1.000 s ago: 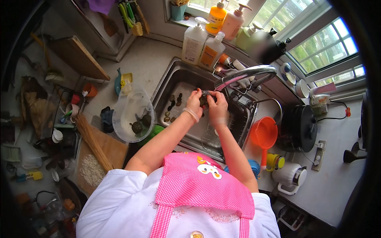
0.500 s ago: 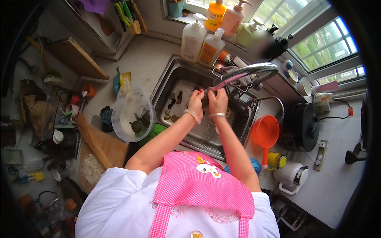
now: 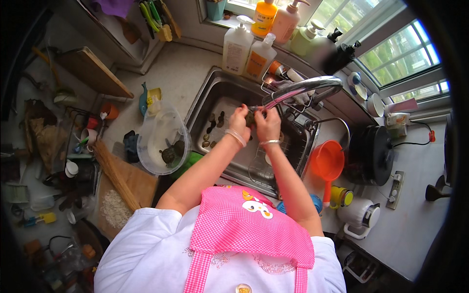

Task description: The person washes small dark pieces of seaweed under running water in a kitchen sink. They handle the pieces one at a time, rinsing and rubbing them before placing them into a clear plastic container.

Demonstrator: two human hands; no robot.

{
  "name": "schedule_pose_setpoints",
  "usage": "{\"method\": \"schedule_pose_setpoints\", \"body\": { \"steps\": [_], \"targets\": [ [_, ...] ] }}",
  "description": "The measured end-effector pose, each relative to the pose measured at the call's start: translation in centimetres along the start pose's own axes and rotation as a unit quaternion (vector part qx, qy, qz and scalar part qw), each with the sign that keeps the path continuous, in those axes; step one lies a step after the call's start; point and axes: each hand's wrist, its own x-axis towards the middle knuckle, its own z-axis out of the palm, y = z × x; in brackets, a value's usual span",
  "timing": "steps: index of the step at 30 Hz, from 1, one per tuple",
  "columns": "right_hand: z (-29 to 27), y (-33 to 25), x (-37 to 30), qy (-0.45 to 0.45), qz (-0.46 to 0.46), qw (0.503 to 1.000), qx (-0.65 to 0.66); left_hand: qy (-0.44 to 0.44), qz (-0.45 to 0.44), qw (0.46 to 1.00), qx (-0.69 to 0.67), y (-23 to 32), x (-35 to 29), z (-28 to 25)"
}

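Observation:
Over the metal sink (image 3: 196, 113), both hands hold one dark greenish, roundish thing (image 3: 250, 118) between them, under the mouth of the curved faucet (image 3: 305, 87). My left hand (image 3: 238, 123) closes on its left side, and my right hand (image 3: 268, 125) grips it from the right with bent fingers. The fingers cover most of it, so I cannot make out whether it is a stone or a small turtle. Several dark and brown pebbles (image 3: 211, 128) lie on the sink floor left of my hands. Turtles (image 3: 171, 152) sit in a clear plastic tub (image 3: 152, 141) beside the sink.
Behind the sink stand pump bottles (image 3: 238, 49) and a wire rack (image 3: 273, 80). On the right are an orange-red ladle (image 3: 326, 161), a black pot (image 3: 372, 156) and a white kettle (image 3: 359, 215). A straw brush (image 3: 115, 173) lies on a wooden board (image 3: 141, 183) at left.
My fingers have shifted slightly, and a little more of the dark thing shows between them. My left hand sits slightly higher. The tub and the pebbles stay put.

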Motion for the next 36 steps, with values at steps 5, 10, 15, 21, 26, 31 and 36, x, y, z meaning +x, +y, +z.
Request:
{"method": "schedule_pose_setpoints", "body": {
  "steps": [5, 10, 15, 21, 26, 31, 36],
  "targets": [
    [0.3, 0.0, -0.1, 0.014, 0.026, 1.0, -0.01, -0.016, 0.011, 0.997, 0.079, -0.4, -0.7, -0.3],
    [-0.2, -1.3, -0.2, -0.01, -0.1, 0.99, -0.1, -0.039, 0.031, 0.999, -0.004, -0.5, 0.9, -0.6],
    [-0.4, -3.9, -2.3, -0.045, -0.153, 0.98, -0.118, -0.079, -0.073, 0.994, 0.003, 0.4, 0.5, -1.7],
    [-0.3, -3.3, -1.5, -0.049, -0.124, 0.982, -0.135, -0.048, -0.105, 0.993, -0.023, 0.5, 0.7, -2.2],
    [-0.4, -2.7, -1.2, -0.015, -0.138, 0.986, -0.087, -0.084, -0.017, 0.996, 0.008, -0.4, 0.5, -1.7],
    [-0.4, -1.7, -0.3, 0.019, 0.008, 1.0, 0.004, -0.059, -0.064, 0.992, -0.089, 1.1, -0.1, -1.1],
    [-0.1, -4.5, -3.0, -0.013, -0.11, 0.993, -0.029, -0.067, -0.073, 0.993, -0.069, 1.0, -0.4, -2.2]
  ]
}}
